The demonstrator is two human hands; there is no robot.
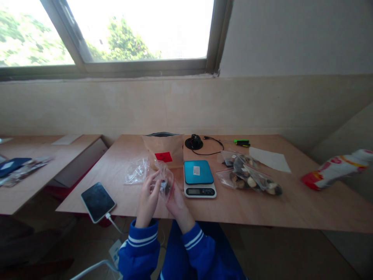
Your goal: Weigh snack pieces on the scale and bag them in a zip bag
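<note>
While left hand (148, 196) and right hand (178, 206) grip the small clear red-zip plastic bag (165, 179) left of the teal digital scale (199, 179), tilting could spill contents.

With the scale (199, 179) as the dial's centre on the table (262, 212), a paper bag (166, 149) stands at eleven o'clock. A corded device (194, 142) lies at twelve, and filled pouches (250, 175) at three with a paper sheet (269, 158) behind them. At nine a small bag (166, 179) sits between the left hand (148, 198) and right hand (178, 205), empty pouches (136, 171) lie beyond it, and a phone (97, 201) is at eight by the near edge.
</note>
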